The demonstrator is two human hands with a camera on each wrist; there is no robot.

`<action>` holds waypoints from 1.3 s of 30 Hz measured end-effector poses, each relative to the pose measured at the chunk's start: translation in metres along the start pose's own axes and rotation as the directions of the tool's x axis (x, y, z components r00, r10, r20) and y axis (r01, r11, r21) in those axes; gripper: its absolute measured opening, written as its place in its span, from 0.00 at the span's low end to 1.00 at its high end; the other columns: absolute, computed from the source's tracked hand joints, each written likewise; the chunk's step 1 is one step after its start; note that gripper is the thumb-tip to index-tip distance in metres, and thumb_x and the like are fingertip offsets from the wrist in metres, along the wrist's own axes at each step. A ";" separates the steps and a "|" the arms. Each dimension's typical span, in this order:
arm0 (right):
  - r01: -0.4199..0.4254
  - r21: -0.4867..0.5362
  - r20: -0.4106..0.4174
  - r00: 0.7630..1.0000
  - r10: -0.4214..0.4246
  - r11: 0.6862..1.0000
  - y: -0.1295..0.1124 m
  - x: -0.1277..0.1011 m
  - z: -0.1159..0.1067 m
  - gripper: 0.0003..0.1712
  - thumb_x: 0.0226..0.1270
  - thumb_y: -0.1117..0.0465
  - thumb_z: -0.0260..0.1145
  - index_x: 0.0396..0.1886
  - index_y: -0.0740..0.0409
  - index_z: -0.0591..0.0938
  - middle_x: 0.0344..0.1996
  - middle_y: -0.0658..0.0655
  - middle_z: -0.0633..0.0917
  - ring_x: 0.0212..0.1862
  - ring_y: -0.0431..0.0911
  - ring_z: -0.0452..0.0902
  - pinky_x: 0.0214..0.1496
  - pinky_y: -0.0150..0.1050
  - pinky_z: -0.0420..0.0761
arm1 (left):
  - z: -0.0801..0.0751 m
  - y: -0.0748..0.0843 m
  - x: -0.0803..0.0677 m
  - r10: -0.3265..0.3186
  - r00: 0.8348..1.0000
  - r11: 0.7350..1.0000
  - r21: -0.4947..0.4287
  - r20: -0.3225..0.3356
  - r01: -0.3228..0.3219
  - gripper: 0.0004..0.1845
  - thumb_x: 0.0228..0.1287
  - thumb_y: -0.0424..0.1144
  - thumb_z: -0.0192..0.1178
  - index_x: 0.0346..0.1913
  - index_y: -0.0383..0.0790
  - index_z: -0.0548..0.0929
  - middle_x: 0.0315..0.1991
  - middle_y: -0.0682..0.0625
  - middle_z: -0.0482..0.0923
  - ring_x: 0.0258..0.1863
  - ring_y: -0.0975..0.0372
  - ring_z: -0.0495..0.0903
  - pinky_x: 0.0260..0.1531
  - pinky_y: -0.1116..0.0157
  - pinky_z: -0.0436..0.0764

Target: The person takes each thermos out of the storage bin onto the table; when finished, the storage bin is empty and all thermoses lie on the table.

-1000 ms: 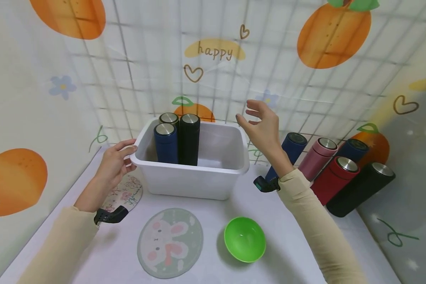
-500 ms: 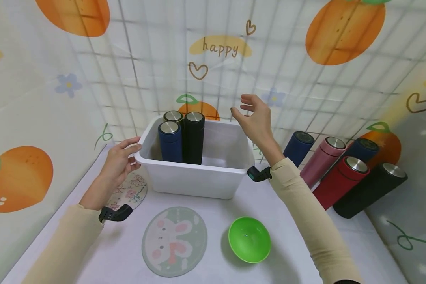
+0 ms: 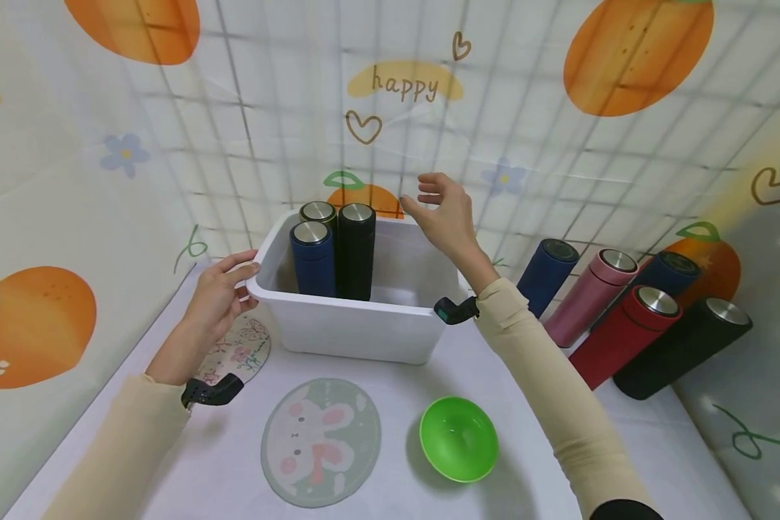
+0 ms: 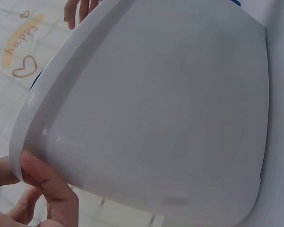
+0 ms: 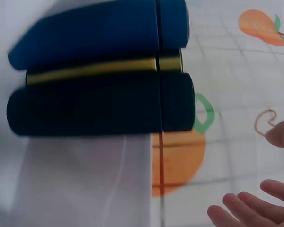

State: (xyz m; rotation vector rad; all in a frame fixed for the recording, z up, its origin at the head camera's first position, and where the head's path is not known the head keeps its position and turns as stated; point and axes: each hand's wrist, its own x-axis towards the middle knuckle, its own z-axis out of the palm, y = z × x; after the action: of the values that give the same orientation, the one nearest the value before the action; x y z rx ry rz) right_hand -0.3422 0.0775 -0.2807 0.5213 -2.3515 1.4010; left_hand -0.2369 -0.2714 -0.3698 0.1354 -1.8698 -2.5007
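Observation:
A white plastic bin (image 3: 351, 332) stands at the back of the table. My left hand (image 3: 217, 292) grips its left rim; the left wrist view shows a bent finger pressing the outer wall (image 4: 146, 118) just under the rim. Inside the bin's left half three thermos flasks stand upright: a blue one (image 3: 313, 267), a black one (image 3: 357, 253), and a dark one with a gold stripe (image 5: 104, 72), mostly hidden behind them. Above the bin's right half hovers my right hand (image 3: 448, 220), holding nothing, thumb and fingers spread apart.
Several more flasks lean at the right: blue (image 3: 547, 271), pink (image 3: 591, 296), red (image 3: 624, 332), black (image 3: 682, 347) and a second blue one (image 3: 669, 271). A green bowl (image 3: 458, 439), a rabbit mat (image 3: 321, 442) and a floral mat (image 3: 247, 350) lie nearer. A patterned curtain hangs close behind.
My right hand has moved left, from beside the bin's right end to over its right half. The left hand keeps its grip on the rim. The head view has shifted slightly.

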 end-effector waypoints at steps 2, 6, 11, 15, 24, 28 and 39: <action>-0.014 0.012 0.030 0.999 0.014 1.000 -0.001 0.001 0.005 0.31 0.63 0.50 0.73 0.62 0.60 0.78 0.56 0.62 0.82 0.54 0.52 0.81 0.51 0.43 0.82 | 0.000 0.000 0.000 0.000 1.000 1.000 -0.002 0.001 0.000 0.24 0.72 0.36 0.61 0.67 0.38 0.69 0.56 0.44 0.66 0.30 0.63 0.77 0.25 0.71 0.77; -0.033 0.038 0.066 0.997 0.031 0.999 -0.002 0.003 0.014 0.33 0.62 0.51 0.74 0.63 0.60 0.77 0.56 0.62 0.82 0.54 0.51 0.82 0.50 0.42 0.82 | 0.001 0.000 0.001 -0.006 1.000 1.000 0.001 0.001 0.006 0.24 0.72 0.36 0.61 0.67 0.39 0.70 0.56 0.45 0.66 0.30 0.63 0.76 0.25 0.71 0.77; -0.045 0.050 0.140 0.989 0.038 0.998 -0.003 0.008 0.024 0.37 0.60 0.48 0.76 0.65 0.59 0.76 0.58 0.62 0.81 0.56 0.53 0.80 0.52 0.43 0.81 | -0.001 0.001 -0.001 -0.001 1.000 1.000 0.012 -0.007 0.001 0.24 0.73 0.36 0.60 0.67 0.39 0.69 0.57 0.44 0.65 0.31 0.63 0.76 0.25 0.71 0.78; -0.036 0.038 0.217 0.976 0.027 0.999 -0.003 0.011 0.033 0.41 0.57 0.47 0.77 0.67 0.58 0.75 0.60 0.62 0.79 0.59 0.54 0.77 0.55 0.43 0.80 | -0.002 0.002 -0.002 0.001 1.000 1.000 0.011 -0.008 -0.001 0.23 0.73 0.36 0.60 0.66 0.39 0.70 0.56 0.44 0.66 0.30 0.63 0.77 0.25 0.71 0.78; -0.035 0.042 0.302 0.953 0.020 0.998 -0.004 0.017 0.049 0.45 0.53 0.49 0.80 0.68 0.59 0.73 0.61 0.63 0.78 0.61 0.55 0.75 0.57 0.43 0.79 | 0.000 0.002 -0.001 -0.006 1.000 1.000 0.010 -0.011 0.006 0.24 0.72 0.37 0.61 0.67 0.38 0.70 0.56 0.44 0.66 0.29 0.63 0.77 0.24 0.71 0.77; -0.043 0.039 0.318 0.948 0.028 0.998 -0.007 0.020 0.055 0.46 0.52 0.52 0.81 0.69 0.60 0.73 0.60 0.63 0.78 0.61 0.54 0.75 0.58 0.43 0.78 | 0.000 0.002 -0.001 0.000 1.000 1.000 0.005 -0.008 0.000 0.24 0.72 0.36 0.61 0.67 0.38 0.69 0.56 0.43 0.66 0.29 0.64 0.76 0.24 0.71 0.77; -0.049 -0.076 0.358 0.931 0.073 0.996 -0.011 0.023 0.071 0.49 0.50 0.57 0.81 0.71 0.62 0.69 0.62 0.64 0.77 0.62 0.53 0.73 0.59 0.43 0.76 | 0.000 0.001 -0.001 0.009 1.000 1.000 0.017 -0.012 -0.009 0.22 0.73 0.35 0.60 0.66 0.38 0.70 0.56 0.44 0.66 0.29 0.64 0.77 0.24 0.71 0.77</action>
State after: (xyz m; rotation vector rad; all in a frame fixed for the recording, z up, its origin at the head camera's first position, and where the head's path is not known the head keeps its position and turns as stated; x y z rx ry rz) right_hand -0.3648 0.0070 -0.2928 0.7486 -2.7134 1.3414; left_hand -0.2360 -0.2713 -0.3686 0.1419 -1.8828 -2.4737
